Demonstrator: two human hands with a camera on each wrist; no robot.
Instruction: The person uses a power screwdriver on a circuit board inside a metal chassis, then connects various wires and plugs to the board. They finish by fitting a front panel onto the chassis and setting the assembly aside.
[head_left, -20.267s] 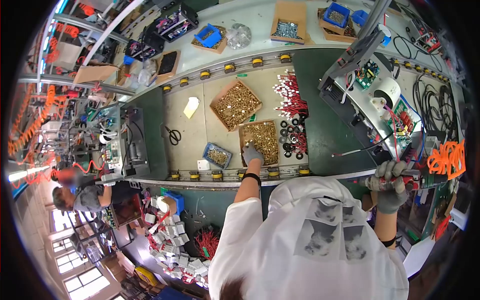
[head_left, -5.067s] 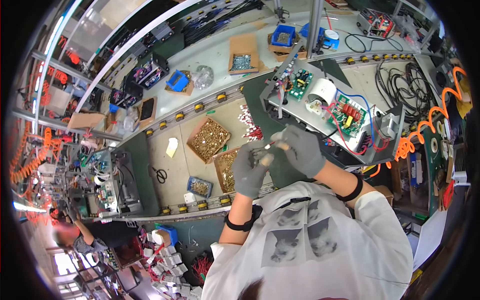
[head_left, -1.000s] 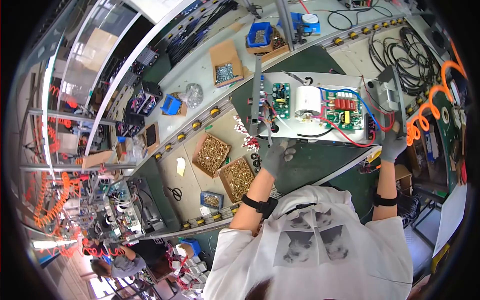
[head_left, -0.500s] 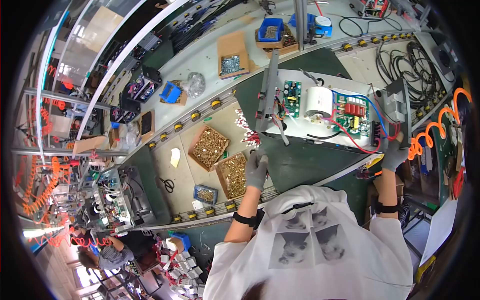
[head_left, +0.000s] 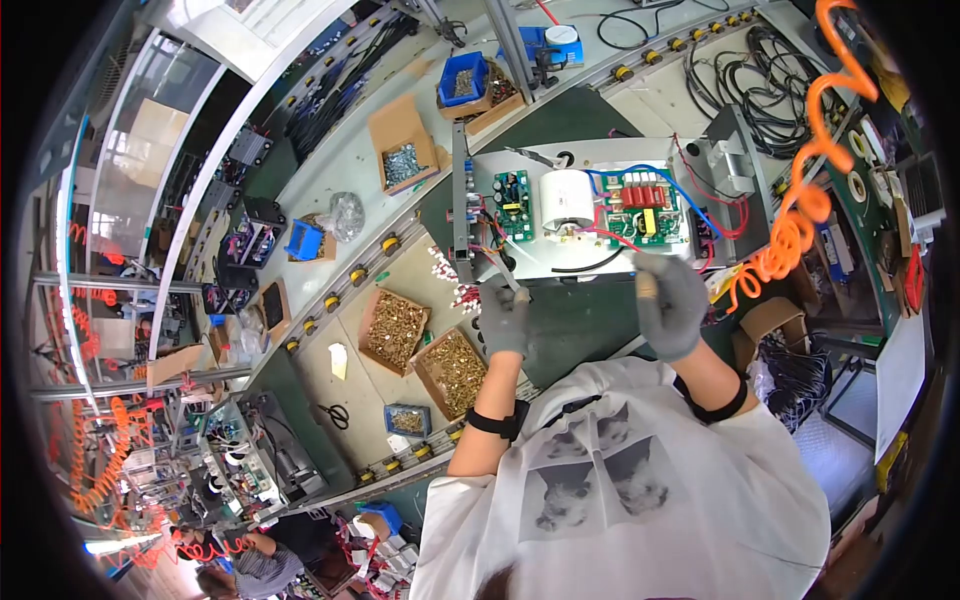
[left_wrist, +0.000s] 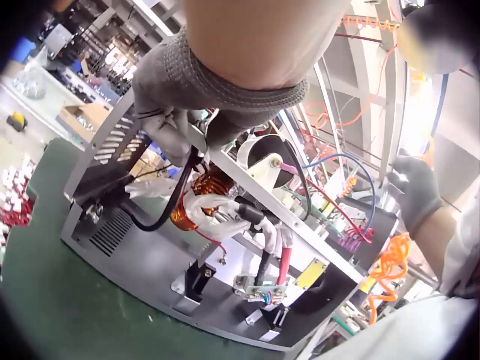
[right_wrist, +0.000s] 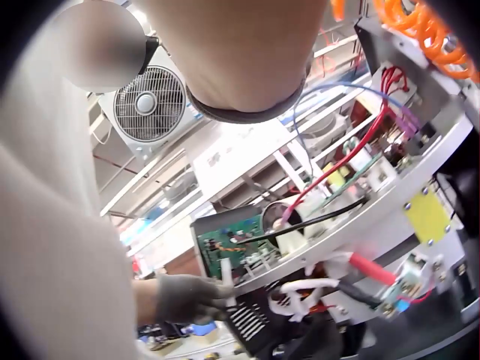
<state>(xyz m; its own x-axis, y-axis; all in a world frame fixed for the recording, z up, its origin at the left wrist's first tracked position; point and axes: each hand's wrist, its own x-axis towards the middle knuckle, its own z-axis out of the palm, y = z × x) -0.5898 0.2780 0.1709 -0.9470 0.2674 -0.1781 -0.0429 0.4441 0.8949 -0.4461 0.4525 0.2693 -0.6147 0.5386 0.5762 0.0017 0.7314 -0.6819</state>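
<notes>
The left grip (head_left: pixel 505 318) sits at the metal chassis (head_left: pixel 535 260), fingers curled by its near-left edge; whether they pinch anything I cannot tell. The chassis lies on the desk (head_left: pixel 585 330) just beyond both grips. The right grip (head_left: pixel 670 308) is loose-fingered, an orange coiled hose (head_left: pixel 785 252) to its right.

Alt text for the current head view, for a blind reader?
A gloved left hand is at the near left corner of an open chassis with circuit boards and a white cylinder; the right hand is by its near edge. Boxes of brass-coloured parts lie leftward.
</notes>
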